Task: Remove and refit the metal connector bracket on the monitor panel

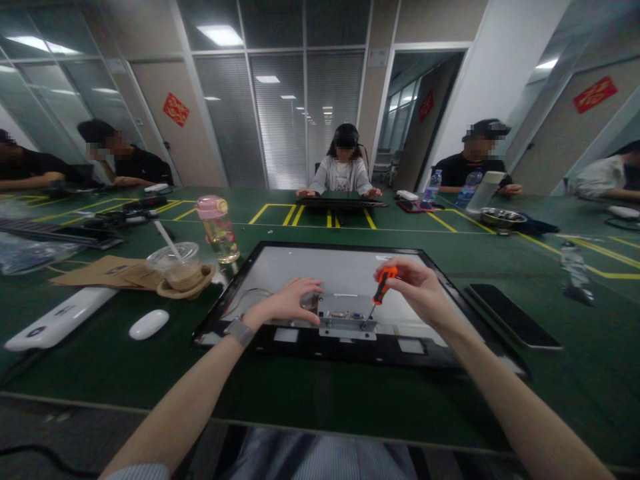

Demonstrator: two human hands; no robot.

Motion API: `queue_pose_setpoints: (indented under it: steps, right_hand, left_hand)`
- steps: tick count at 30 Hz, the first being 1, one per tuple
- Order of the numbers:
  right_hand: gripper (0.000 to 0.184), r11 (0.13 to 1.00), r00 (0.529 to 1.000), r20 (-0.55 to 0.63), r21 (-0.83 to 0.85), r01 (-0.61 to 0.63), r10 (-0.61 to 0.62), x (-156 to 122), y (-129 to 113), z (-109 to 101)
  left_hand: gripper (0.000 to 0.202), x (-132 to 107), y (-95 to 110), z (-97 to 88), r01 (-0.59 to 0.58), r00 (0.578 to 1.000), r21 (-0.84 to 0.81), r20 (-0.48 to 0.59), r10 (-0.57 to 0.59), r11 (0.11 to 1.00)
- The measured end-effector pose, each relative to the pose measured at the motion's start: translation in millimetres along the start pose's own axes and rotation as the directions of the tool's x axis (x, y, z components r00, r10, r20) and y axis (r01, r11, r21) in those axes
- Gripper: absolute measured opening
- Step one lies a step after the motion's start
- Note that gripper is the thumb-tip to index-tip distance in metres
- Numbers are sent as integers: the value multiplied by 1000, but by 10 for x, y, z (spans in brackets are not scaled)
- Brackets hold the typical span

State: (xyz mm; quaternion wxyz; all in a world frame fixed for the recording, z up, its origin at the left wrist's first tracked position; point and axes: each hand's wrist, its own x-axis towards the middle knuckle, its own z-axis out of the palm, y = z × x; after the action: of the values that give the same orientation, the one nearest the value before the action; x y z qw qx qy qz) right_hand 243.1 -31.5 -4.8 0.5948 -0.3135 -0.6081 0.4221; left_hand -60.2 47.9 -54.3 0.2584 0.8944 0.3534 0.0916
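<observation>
A flat display panel (295,263) with a black frame lies back side up in front of me. On its near part sits a metal bracket (350,331) with a row of connector ports. My left hand (287,301), a watch on its wrist, is at the bracket's left side. Its fingers are stretched out, and the thumb is apart from them at the bracket's edge. Pinched in my right hand (420,287) is a screwdriver (384,285) with an orange and black handle. The screwdriver leans, its tip down at the bracket's right end; any screw there is too small to make out.
Left of the panel are a plastic cup (175,263) in a carrier, a pink-lidded bottle (219,230), a white case (150,325) and a long white device (60,320). A black phone (513,317) lies to the right. Several people sit across the green table (280,393).
</observation>
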Motion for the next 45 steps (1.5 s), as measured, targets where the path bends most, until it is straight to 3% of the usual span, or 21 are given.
queue_pose_setpoints:
  steps: [9,13,15,20,26,32,39,45]
  right_hand:
    - [25,954,972,-135,-257,154,-194,-15,19,90]
    - [20,893,949,-122,-392,222,-290,-44,43,93]
    - [16,889,957,-85,-400,221,-276,-64,41,84]
    - [29,968,990,-33,-216,126,-137,-80,53,72]
    - [14,945,961,-170,-282,163,-217,-39,90,71]
    - [26,960,988,-41,-246,137,-151,-74,18,92]
    - [16,918,956,-137,-343,200,-259,-63,39,120]
    - [25,961,988,-54,-246,128,-145,-67,30,83]
  left_hand:
    - [76,-11,6,-3,8,1000,-5,3,-7,1000]
    - [75,-8,38,-13,18,1000,-5,4,-18,1000]
    - [75,-8,48,-16,19,1000,-7,6,-19,1000]
    - [75,-15,51,-22,14,1000,-11,5,-14,1000]
    - [78,-6,7,-4,0,1000,-8,0,0,1000]
    - [74,-6,6,6,-6,1000,0,-14,6,1000]
    - [74,-17,70,-25,18,1000,-7,5,-18,1000]
    - [75,-23,52,-21,11,1000,-5,1,-11,1000]
